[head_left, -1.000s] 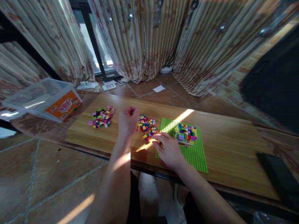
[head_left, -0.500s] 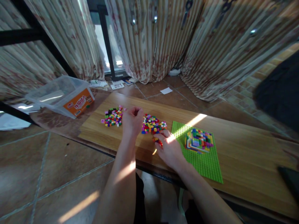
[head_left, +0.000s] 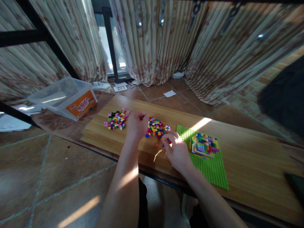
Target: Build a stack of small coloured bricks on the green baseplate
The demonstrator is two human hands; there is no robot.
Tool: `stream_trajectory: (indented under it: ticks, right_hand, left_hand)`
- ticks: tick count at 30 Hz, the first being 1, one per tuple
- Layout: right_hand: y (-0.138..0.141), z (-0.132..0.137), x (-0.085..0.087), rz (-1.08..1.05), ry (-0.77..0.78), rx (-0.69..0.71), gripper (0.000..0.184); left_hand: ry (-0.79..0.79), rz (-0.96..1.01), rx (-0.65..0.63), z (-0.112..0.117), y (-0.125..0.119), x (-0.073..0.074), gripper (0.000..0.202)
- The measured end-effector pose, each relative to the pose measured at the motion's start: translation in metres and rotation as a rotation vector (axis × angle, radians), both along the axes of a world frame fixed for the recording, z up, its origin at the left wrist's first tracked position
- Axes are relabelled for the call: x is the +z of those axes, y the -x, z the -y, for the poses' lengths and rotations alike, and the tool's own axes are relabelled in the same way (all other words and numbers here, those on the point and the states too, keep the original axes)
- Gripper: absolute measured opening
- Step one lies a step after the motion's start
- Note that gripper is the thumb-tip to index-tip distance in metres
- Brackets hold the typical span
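My left hand [head_left: 136, 124] rests curled in a loose fist on the wooden board [head_left: 237, 158], between two heaps of small coloured bricks; what it holds, if anything, is hidden. The left heap [head_left: 116, 119] lies beside it, the middle heap [head_left: 157, 127] just to its right. My right hand [head_left: 177, 150] lies at the near edge of the middle heap, its fingers bent over a few loose bricks there. A green baseplate [head_left: 210, 169] to its right carries a stepped multicoloured brick build [head_left: 204, 144].
A clear plastic tub [head_left: 64, 98] with an orange label stands at the far left of the table. Curtains hang behind, with papers on the tiled floor below them. A dark object lies at the right edge of the board [head_left: 295, 183].
The view has shifted left, so the board sits further right in the picture. My right hand has slid a little along the near edge of the middle heap; my left hand stays in its fist.
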State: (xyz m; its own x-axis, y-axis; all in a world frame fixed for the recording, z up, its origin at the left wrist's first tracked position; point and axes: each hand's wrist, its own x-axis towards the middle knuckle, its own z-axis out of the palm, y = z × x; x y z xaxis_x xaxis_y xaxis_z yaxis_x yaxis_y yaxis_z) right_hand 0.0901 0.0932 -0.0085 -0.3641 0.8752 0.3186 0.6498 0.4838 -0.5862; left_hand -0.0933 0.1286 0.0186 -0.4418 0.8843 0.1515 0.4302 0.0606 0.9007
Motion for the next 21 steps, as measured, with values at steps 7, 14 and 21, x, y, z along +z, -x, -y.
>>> stream_trajectory:
  ticks: [7,14,21]
  right_hand:
    - [-0.010,0.000,0.021,-0.519,0.210,-0.078,0.018]
    - [-0.025,0.002,0.035,-1.041,0.594,-0.018,0.018]
    - [-0.050,0.007,0.049,-1.181,0.789,0.005,0.021]
  left_hand:
    - [0.103,0.133,-0.433,0.005,-0.020,0.003,0.019]
    - [0.168,0.329,-0.577,0.007,-0.040,0.007,0.014]
    - [0.197,0.175,-0.600,0.005,-0.046,0.003,0.016]
